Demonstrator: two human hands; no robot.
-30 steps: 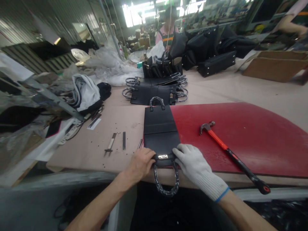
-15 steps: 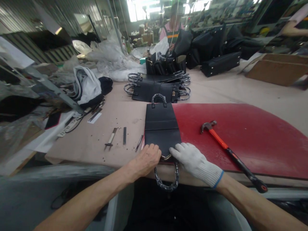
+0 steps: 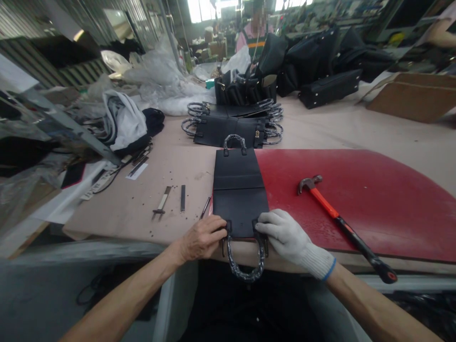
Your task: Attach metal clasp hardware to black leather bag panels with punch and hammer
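Note:
A flat black handbag panel (image 3: 239, 190) lies lengthwise on the table, half on a red mat (image 3: 356, 199). It has a wrapped loop handle at the far end (image 3: 234, 141) and another at the near end (image 3: 245, 266) that hangs over the table edge. My bare left hand (image 3: 201, 236) pinches the panel's near left corner. My right hand (image 3: 283, 232), in a white knit glove, grips the near right corner. The fingers of both hands are curled onto the panel's edge.
A hammer (image 3: 338, 223) with an orange and black handle lies on the red mat to the right. Small metal tools (image 3: 171, 202) lie left of the panel. A stack of similar black panels (image 3: 231, 126) sits farther back. A person stands at the far end behind black bags (image 3: 313, 71).
The metal clasp strip at the near edge has gone from sight and the edge now lies flat. Both hands shifted from the middle outwards to the corners.

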